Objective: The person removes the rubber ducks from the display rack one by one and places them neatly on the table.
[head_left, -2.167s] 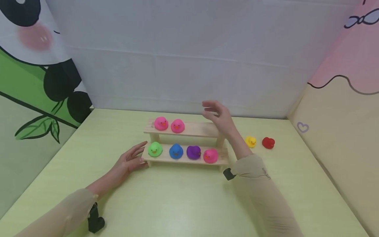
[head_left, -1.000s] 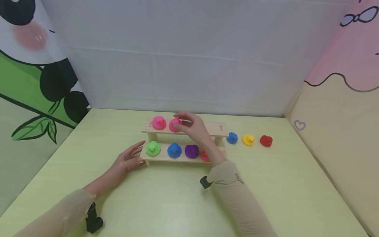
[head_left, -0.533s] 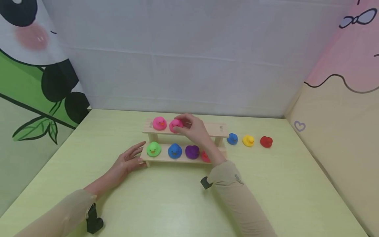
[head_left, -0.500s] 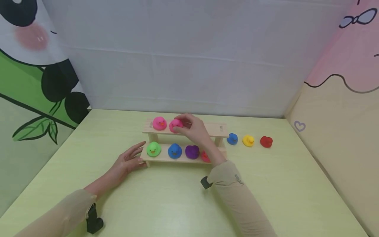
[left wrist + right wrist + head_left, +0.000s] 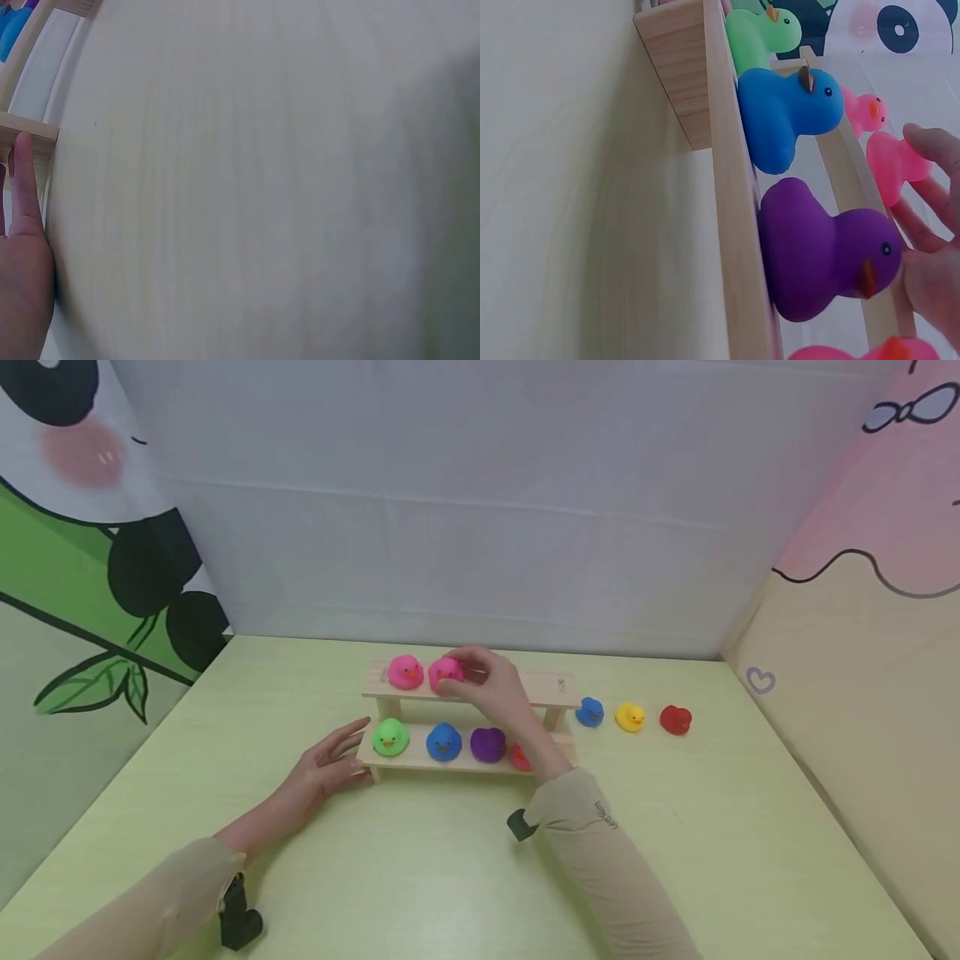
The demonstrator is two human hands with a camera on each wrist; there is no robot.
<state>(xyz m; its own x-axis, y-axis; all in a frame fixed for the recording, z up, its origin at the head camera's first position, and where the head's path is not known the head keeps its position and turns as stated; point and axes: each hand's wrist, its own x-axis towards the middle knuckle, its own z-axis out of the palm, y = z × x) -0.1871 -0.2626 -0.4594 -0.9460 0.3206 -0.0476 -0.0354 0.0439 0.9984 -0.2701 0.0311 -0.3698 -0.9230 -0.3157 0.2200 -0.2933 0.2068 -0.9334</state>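
A two-step wooden rack [image 5: 420,764] bears several rubber ducks. My right hand [image 5: 491,687] holds a pink rubber duck [image 5: 446,673] on the upper step, thumb and fingers at its sides in the right wrist view. Another pink duck [image 5: 406,672] sits just left of it. Along the lower step stand a green duck [image 5: 391,737], a blue duck [image 5: 786,112], a purple duck [image 5: 821,251] and a further pink duck [image 5: 521,758], partly hidden by my right wrist. My left hand [image 5: 318,774] rests at the rack's left end, fingers extended, one fingertip against the wood in the left wrist view.
On the table [image 5: 420,877], right of the rack, a second blue duck [image 5: 590,712], a yellow duck [image 5: 630,717] and a red duck [image 5: 676,720] stand in a row. A white backdrop [image 5: 465,527] rises behind, with printed panels on both sides.
My right hand has come left and down from above the upper step's right end and taken hold of the second pink duck. The table's blue duck is now uncovered. My left hand stays put.
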